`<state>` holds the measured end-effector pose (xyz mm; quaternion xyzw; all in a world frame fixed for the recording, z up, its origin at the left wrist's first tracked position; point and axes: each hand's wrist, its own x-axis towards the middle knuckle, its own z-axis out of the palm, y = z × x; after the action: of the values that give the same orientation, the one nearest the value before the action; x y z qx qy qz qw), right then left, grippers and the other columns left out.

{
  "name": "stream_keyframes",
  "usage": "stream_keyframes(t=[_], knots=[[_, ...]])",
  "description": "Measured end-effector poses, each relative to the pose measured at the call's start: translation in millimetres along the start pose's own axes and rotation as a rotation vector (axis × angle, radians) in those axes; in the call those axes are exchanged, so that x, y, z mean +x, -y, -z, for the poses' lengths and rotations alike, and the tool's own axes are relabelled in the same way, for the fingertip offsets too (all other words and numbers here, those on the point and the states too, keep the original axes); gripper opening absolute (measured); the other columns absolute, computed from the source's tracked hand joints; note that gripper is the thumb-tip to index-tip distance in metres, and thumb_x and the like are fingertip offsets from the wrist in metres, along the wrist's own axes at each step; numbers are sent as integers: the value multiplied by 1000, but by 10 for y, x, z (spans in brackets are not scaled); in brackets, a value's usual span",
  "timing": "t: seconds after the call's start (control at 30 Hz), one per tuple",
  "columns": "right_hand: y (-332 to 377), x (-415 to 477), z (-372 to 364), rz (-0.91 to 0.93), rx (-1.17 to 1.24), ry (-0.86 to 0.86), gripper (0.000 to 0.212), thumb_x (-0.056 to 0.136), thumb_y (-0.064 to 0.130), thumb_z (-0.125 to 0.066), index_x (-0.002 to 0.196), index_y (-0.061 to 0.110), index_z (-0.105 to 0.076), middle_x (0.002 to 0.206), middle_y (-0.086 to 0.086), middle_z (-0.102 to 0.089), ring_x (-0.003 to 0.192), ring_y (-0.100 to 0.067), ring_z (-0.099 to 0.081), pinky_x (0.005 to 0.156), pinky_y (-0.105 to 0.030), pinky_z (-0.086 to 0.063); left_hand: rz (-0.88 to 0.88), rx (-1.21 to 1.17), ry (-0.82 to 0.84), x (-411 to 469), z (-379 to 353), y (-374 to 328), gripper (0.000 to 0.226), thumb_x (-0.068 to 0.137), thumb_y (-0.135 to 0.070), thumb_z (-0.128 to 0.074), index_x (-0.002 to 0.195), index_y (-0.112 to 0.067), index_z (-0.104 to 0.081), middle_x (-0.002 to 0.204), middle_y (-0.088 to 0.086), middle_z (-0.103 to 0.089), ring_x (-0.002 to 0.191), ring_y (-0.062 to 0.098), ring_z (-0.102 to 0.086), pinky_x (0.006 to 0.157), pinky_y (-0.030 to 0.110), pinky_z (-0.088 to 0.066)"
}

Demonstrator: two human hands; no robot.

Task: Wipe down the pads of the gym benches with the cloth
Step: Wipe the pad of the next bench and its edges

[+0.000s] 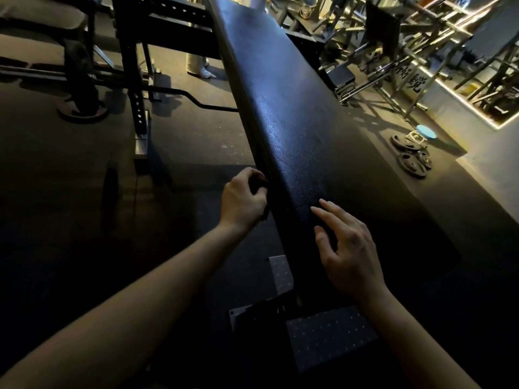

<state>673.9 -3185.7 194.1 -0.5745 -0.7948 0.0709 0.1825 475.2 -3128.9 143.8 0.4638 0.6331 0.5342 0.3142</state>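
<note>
Black pebbled bench pad [303, 141], dark cloth [264, 192]

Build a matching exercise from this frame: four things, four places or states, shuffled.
1 left hand
2 right hand
3 weight plates
4 bench pad

a lying on the floor, right
b fingers loose, reaching onto the pad
c black, running up the middle
d curled round the dark cloth at the pad's left edge

Pairs: 1-d, 2-b, 3-a, 4-c

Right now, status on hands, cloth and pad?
Left hand grips dark cloth at left edge of bench pad. Right hand open, fingers resting on pad. Nothing lying on pad ahead.
</note>
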Motion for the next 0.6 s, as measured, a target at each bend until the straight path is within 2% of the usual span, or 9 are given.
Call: stream_keyframes(t=[0.07,0.13,0.2,0.27,0.37,0.43,0.5,0.53,0.6], knots=[[2,10,-7,1,3,-11,47,94,32,-50,137,20,-63,151,2,-53,140,-12,-45,118,-32,-30,-91,-49,59,-358,23,54,20,84,-1,-68,98,-16,-70,88,-6,-72,81,8,-67,80,29,-55],[-17,8,-26,9,1,-23,47,94,31,-51,136,19,-65,150,2,-54,140,-10,-45,117,-32,-31,-182,-90,162,-810,51,114,24,80,-9,-66,97,-25,-67,89,-13,-71,83,2,-68,76,19,-52],[-36,11,-38,17,3,-29,46,93,31,-51,136,19,-65,149,2,-55,139,-10,-45,117,-32,-31,-228,-68,186,-844,60,135,23,79,-13,-65,96,-28,-67,89,-16,-71,85,-1,-68,76,10,-48],[-33,20,-38,19,2,-23,46,93,31,-51,136,18,-65,150,2,-54,140,-11,-45,117,-34,-32,-173,-41,88,-426,1,111,22,82,-5,-67,97,-20,-71,90,-12,-72,84,1,-67,79,13,-50],[-1,10,-25,11,6,-18,47,94,31,-50,137,18,-64,150,1,-54,141,-12,-45,118,-33,-31,41,-52,20,106,0,94,18,88,0,-69,103,-8,-73,96,3,-74,95,18,-71,87,21,-52],[8,9,-13,10,8,-18,47,93,31,-50,137,18,-64,150,1,-54,141,-13,-45,118,-33,-31,15,-73,48,-58,17,139,20,86,1,-71,100,-14,-73,88,-5,-72,86,10,-70,81,18,-50],[-1,6,-20,17,7,-24,47,93,30,-51,136,18,-65,150,1,-54,141,-14,-46,118,-35,-32,-63,-91,169,-480,39,206,25,82,-4,-73,94,-25,-72,80,-14,-72,77,-4,-66,75,13,-49],[-10,3,-25,18,6,-26,47,93,30,-51,136,18,-65,150,1,-54,140,-13,-46,118,-35,-32,-79,-89,230,-660,64,202,24,80,-9,-73,92,-29,-71,81,-16,-73,77,-6,-67,74,11,-49],[-21,9,-36,13,9,-27,47,93,30,-51,137,19,-64,150,2,-54,140,-11,-44,117,-33,-31,-119,-57,241,-619,71,197,21,77,-14,-70,90,-30,-71,81,-18,-73,77,-6,-67,73,8,-47]])
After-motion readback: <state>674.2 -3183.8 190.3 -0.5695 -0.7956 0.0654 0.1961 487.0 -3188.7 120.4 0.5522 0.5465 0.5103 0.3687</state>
